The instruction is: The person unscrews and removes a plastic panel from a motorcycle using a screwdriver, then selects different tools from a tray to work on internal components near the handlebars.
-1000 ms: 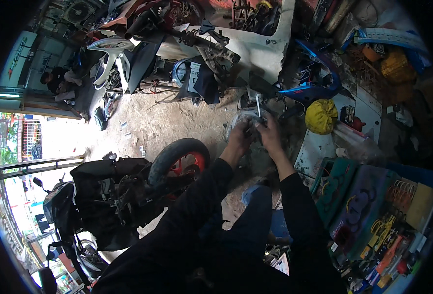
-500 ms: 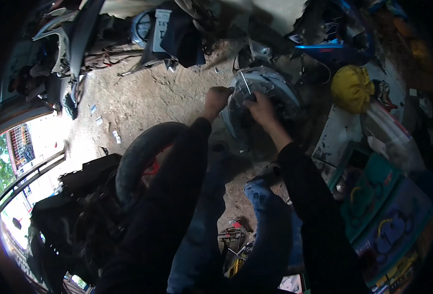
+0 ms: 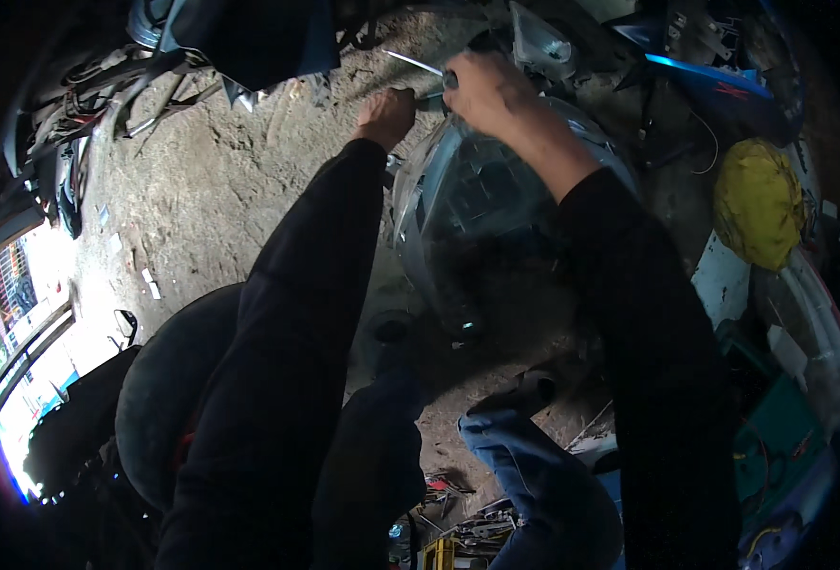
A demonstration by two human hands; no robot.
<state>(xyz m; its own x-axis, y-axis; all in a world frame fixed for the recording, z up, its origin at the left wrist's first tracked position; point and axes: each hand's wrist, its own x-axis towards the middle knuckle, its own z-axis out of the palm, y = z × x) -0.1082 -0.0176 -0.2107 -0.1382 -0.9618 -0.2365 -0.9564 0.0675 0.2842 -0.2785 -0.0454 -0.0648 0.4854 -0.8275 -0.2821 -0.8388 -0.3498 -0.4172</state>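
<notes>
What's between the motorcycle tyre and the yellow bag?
The head view shows a clear-lensed headlight between the tyre and the yellow bag, with your left sleeve and right sleeve also across that stretch.

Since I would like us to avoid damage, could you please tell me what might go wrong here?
The slim-shafted tool in the right hand points leftward, seemingly close to the left hand, so a slip might jab it. The right hand is also near the clear-covered part, so a dropped tool could scratch its surface.
</notes>
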